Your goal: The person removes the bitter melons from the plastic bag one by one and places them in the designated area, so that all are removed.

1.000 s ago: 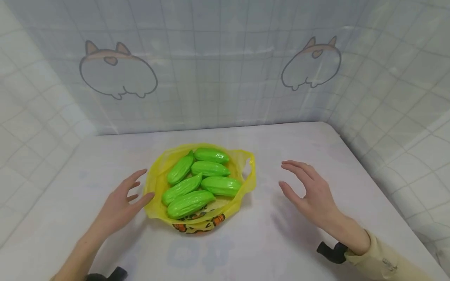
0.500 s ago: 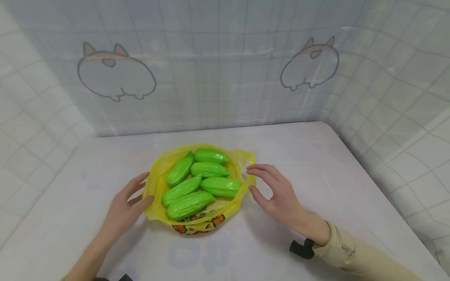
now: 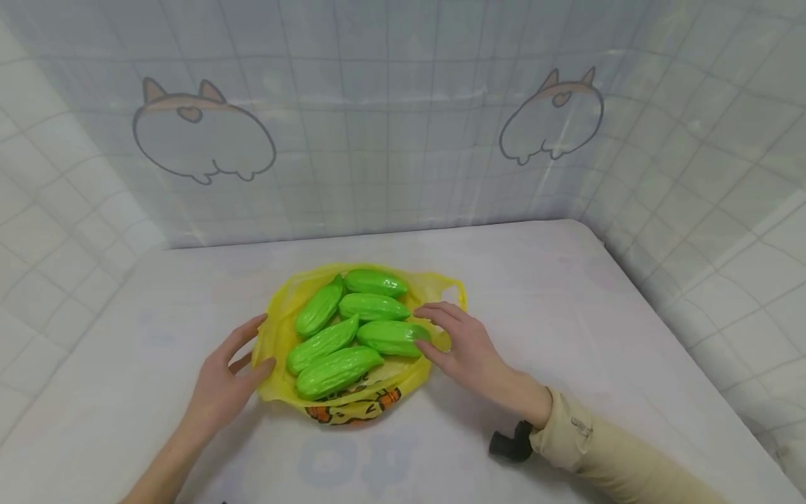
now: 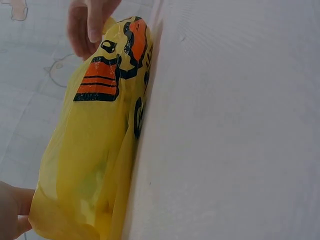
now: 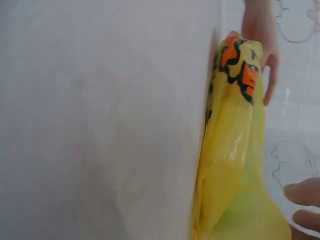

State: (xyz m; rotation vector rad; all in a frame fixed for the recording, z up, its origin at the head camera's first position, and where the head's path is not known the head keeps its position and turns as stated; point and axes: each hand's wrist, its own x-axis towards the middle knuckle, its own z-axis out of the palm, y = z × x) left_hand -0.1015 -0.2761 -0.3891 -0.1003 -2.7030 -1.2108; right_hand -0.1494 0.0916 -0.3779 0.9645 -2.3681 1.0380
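Observation:
A yellow plastic bag (image 3: pixel 356 411) with orange and black cartoon print lies on the table, its mouth spread wide. Several glossy, ridged green toy vegetables (image 3: pixel 340 371), shaped like gourds, fill it. My left hand (image 3: pixel 217 381) is at the bag's left rim, thumb and fingers spread and touching the plastic; the left wrist view has its fingers (image 4: pixel 22 200) right at the edge. Over the bag's right side hovers my right hand (image 3: pixel 466 346), thumb and fingers apart. Its thumb overlaps the tip of the right-hand toy vegetable (image 3: pixel 389 338). The right wrist view catches its fingers (image 5: pixel 302 197) beside the rim.
A pale cloth covers the table (image 3: pixel 516 266). Checked curtains with cartoon dog prints (image 3: pixel 201 136) hang behind and on both sides. The bag's handle loop (image 3: pixel 462 292) sticks out behind my right hand. A black device (image 3: pixel 511 444) is on my right wrist.
My right hand has moved left from beside the bag to above its right side. My left hand has come slightly closer against the left rim. The toy vegetables have stayed inside.

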